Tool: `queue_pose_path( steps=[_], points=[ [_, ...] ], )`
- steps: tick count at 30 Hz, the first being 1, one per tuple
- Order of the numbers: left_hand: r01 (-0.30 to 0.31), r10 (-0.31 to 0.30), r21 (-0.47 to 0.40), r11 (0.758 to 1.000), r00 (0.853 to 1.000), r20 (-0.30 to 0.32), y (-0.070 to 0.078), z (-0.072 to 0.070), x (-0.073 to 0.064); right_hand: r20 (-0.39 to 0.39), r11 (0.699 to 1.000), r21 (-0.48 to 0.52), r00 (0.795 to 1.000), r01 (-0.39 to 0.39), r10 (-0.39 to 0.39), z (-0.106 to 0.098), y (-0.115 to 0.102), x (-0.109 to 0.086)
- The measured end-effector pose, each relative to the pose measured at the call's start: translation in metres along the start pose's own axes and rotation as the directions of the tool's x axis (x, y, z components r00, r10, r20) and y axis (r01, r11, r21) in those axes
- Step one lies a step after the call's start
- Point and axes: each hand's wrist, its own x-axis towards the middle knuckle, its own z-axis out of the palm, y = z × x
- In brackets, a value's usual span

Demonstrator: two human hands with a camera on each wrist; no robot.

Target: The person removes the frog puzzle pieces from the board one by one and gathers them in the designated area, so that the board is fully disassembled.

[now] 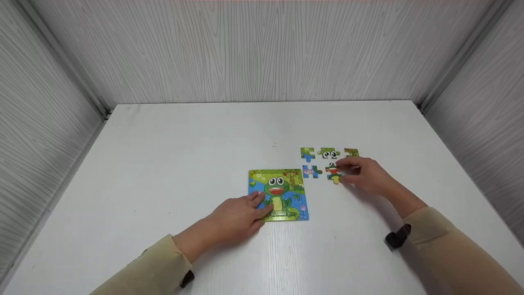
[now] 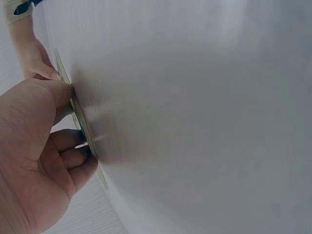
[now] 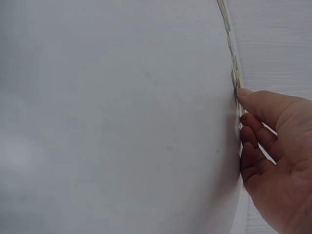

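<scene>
A square frog puzzle board (image 1: 290,196) lies on the table with my left hand (image 1: 239,215) at its near-left corner. In the head view, left fingers (image 1: 264,211) lie over the picture. The left wrist view shows that thumb and the lower fingertips along the board's edge (image 2: 83,122). To the right, my right hand (image 1: 364,176) pinches a jigsaw piece (image 1: 332,169) with the frog's red mouth, between thumb and index finger. The other right fingers are bent near the tabletop in the right wrist view.
Around the pinched piece lie loose jigsaw pieces: a green-and-blue corner (image 1: 307,153), the frog's eyes (image 1: 329,153), a corner with red and green (image 1: 351,152) and a blue edge piece (image 1: 310,171). Wood-grain panels (image 1: 262,53) enclose the white table (image 1: 184,143) at the back and sides.
</scene>
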Motion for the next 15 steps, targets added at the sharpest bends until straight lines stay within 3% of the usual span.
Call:
queue_pose_path(
  steps=[7, 15],
  points=[
    [0.005, -0.005, -0.005, 1.000, 1.000, 0.005, 0.0004, 0.0001, -0.0005, 0.000, 1.000, -0.003, 1.000, -0.010, 0.010, 0.0003, -0.0002, 0.0001],
    [-0.018, 0.018, 0.014, 1.000, 0.999, -0.043, 0.0007, -0.0004, -0.0006, -0.008, 0.999, 0.019, 0.999, -0.049, 0.049, 0.0008, -0.0048, -0.0019]
  ],
)
